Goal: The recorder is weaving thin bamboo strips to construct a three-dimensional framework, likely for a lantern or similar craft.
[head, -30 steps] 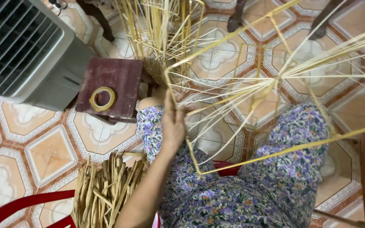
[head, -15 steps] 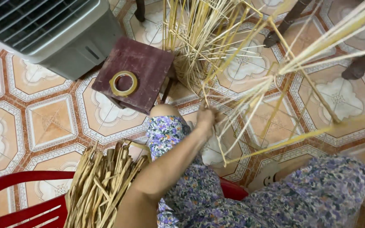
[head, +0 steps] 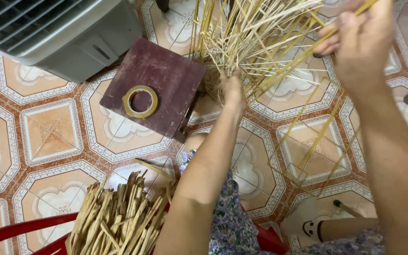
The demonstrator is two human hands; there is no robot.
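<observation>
1. A bundle of flat strips (head: 119, 219) lies nearest, on the red chair (head: 20, 231).
2. The left hand (head: 233, 89) is closed on the thin bamboo strips (head: 256, 42) above the tiled floor (head: 48, 132).
3. The right hand (head: 360, 38) pinches one strip.
4. A tape roll (head: 140, 101) lies on the brown stool (head: 166, 75).

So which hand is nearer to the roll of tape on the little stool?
Left. The left hand grips the strips just right of the tape roll; the right hand is raised far off right.
</observation>
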